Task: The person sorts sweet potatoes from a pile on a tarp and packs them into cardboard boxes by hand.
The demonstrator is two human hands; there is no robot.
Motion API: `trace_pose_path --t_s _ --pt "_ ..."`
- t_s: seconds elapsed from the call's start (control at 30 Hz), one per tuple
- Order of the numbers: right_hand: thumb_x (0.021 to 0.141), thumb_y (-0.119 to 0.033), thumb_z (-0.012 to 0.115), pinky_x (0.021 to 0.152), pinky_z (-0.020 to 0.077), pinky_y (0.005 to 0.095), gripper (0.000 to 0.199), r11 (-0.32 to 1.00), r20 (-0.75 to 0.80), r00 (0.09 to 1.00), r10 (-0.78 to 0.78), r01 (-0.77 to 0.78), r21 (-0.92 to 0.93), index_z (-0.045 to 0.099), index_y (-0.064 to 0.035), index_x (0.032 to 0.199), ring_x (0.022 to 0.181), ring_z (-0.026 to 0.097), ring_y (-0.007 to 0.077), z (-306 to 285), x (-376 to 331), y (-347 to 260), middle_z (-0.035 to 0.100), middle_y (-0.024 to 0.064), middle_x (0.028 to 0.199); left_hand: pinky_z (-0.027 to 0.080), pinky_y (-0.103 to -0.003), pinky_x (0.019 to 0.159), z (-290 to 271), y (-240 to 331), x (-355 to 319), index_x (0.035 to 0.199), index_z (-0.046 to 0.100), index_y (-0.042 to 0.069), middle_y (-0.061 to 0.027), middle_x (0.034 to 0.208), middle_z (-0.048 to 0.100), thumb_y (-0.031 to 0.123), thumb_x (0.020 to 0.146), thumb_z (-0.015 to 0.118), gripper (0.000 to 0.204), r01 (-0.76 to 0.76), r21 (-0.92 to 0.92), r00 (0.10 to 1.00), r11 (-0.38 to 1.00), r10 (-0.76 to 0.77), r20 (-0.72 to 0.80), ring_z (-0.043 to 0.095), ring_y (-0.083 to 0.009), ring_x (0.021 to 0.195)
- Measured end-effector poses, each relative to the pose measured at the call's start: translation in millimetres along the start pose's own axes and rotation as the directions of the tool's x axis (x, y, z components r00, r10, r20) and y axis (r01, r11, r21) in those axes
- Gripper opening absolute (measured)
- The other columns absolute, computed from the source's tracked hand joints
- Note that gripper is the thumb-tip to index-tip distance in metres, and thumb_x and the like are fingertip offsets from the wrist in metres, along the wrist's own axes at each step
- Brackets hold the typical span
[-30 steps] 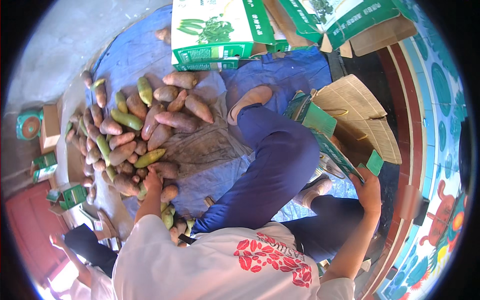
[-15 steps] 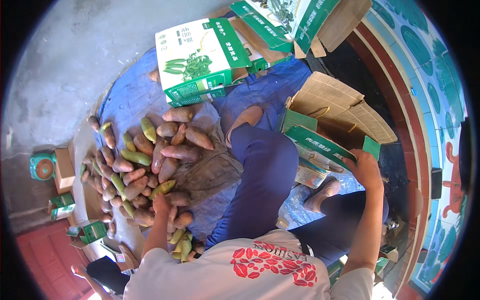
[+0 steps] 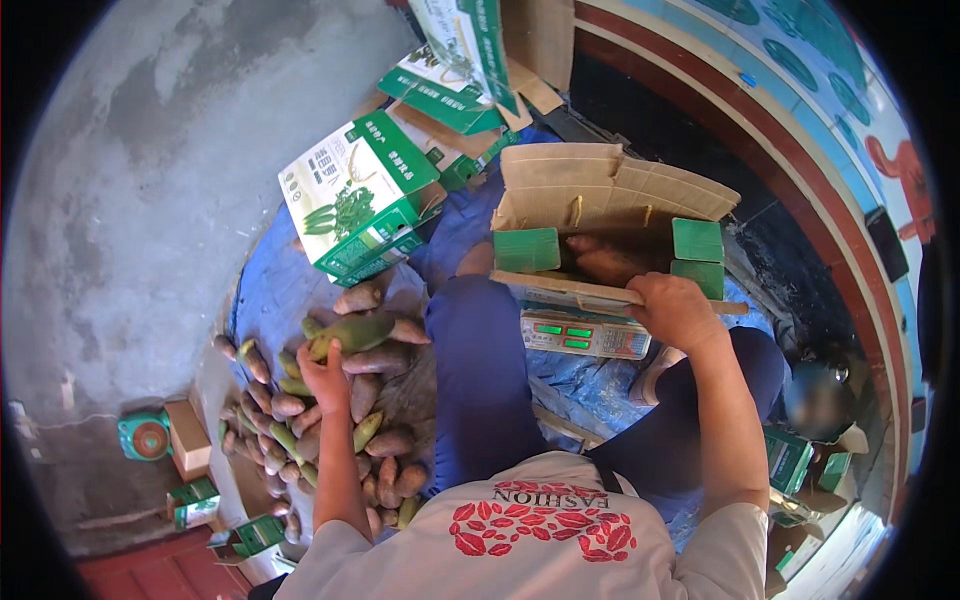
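My left hand (image 3: 325,377) is closed around a long, smooth green root vegetable (image 3: 357,333), lifted over a heap of reddish-brown ones (image 3: 290,406) with a few green ones among them. The exact kind I cannot make out. At the right, my right hand (image 3: 672,308) grips the near cardboard edge of an open green carton (image 3: 527,250), thumb inside. A few reddish-brown roots (image 3: 605,262) lie in it, partly in shadow. The carton rests on a scale, whose panel (image 3: 585,334) with lit green displays shows below the near wall.
A closed white-and-green carton (image 3: 345,200) stands beyond the heap, with opened cartons (image 3: 450,85) behind it. Blue sheeting (image 3: 265,285) covers the floor. My knee (image 3: 475,350) rises between heap and scale. A green fan-like device (image 3: 146,437) stands at the left wall.
My left hand has lifted the green root from the heap. My right hand still holds the carton's edge, the near flap now lowered, showing the roots inside. The view has turned.
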State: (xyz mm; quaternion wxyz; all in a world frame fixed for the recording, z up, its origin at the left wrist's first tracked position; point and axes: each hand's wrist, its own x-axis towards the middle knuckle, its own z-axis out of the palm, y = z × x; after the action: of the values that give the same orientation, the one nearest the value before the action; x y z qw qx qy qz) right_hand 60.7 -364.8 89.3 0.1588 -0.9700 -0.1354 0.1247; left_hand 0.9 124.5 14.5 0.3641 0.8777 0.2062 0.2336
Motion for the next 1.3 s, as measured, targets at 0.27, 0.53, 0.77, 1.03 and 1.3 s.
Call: trace_pose_path --t_s 0.27,0.53,0.77,1.03,1.3 --pt "0.078 -0.026 0.064 0.077 0.0489 0.0385 0.024 0.995 0.024 0.999 -0.03 0.032 -0.095 0.062 -0.005 0.09 0.089 0.062 0.0281 2.2 -8.3 -5.7 0.064 0.0123 0.088 0.05 -0.035 0.084 11.5 169.8 35.9 0.113 0.046 -0.003 -0.0141 0.102 0.057 0.016 0.087 0.061 0.035 0.026 -0.724 0.999 0.689 0.001 0.037 0.057 -0.0202 0.093" --pt "0.078 -0.027 0.063 0.076 0.0493 0.0375 0.024 0.993 -0.013 0.999 -0.052 0.05 -0.104 0.062 -0.0057 0.088 0.087 0.062 0.0273 6.9 -12.0 -4.7 0.064 0.0113 0.088 0.047 -0.029 0.083 82.6 271.3 2.3 0.113 0.051 0.0 -0.0095 0.104 0.057 0.013 0.084 0.063 0.034 -0.166 -0.583 0.864 0.796 0.402 0.303 0.056 -0.0161 0.095" --pt "0.079 -0.028 0.063 0.075 0.05 0.0373 0.025 0.995 0.008 0.999 -0.045 0.046 -0.086 0.063 -0.0053 0.089 0.087 0.063 0.0269 0.1 -13.8 -7.7 0.065 0.0117 0.089 0.047 -0.034 0.081 147.5 309.8 -20.1 0.111 0.053 0.001 -0.0127 0.101 0.056 0.013 0.074 0.068 0.041 -0.619 -0.389 0.51 0.682 0.726 0.461 0.059 -0.0264 0.09" --pt "0.079 -0.028 0.062 0.075 0.05 0.037 0.025 0.994 0.023 0.998 -0.058 0.06 -0.09 0.062 -0.0054 0.09 0.087 0.063 0.0267 4.5 -8.9 -5.2 0.065 0.0116 0.089 0.047 -0.042 0.077 199.1 312.8 -32.5 0.109 0.055 0.004 -0.0127 0.102 0.058 0.021 0.077 0.065 0.037 -0.907 -0.073 0.206 0.414 0.589 0.782 0.057 -0.0345 0.093" --pt "0.08 -0.027 0.061 0.074 0.0501 0.0363 0.023 0.993 0.008 0.997 -0.074 0.075 -0.092 0.062 -0.0053 0.087 0.085 0.063 0.0263 3.1 -11.2 -4.7 0.065 0.011 0.087 0.046 -0.042 0.078 176.2 296.6 -20.4 0.1 0.06 0.003 -0.0157 0.1 0.061 0.019 0.077 0.063 0.027 -0.832 -0.139 0.333 0.537 0.684 0.649 0.058 -0.0341 0.093"
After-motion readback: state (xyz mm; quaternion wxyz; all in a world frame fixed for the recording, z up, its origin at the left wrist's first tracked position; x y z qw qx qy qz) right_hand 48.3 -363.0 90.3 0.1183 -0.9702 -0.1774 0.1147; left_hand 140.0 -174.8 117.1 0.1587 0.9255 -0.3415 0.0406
